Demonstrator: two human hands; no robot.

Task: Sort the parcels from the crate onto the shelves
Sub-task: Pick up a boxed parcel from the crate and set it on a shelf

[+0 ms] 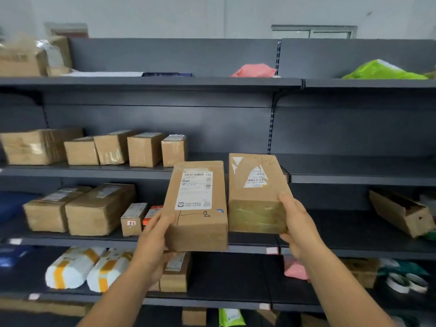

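— Two cardboard parcels up in front of the dark shelves (236, 82), side by side, edges nearly touching. The left hand (154, 241) grips the labelled parcel (197, 206) at its lower corner, fingers curled beneath.

— And at three o'clock from it?

— The right hand (298, 228) clamps the taped parcel (256, 194), thumb on top. Handwriting reads "1—8" under the left label; print too blurred. Both forearms reach forward and up.

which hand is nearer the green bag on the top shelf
Right. The right hand grips a box below and left of the green bag; the left hand holds another box farther left still.
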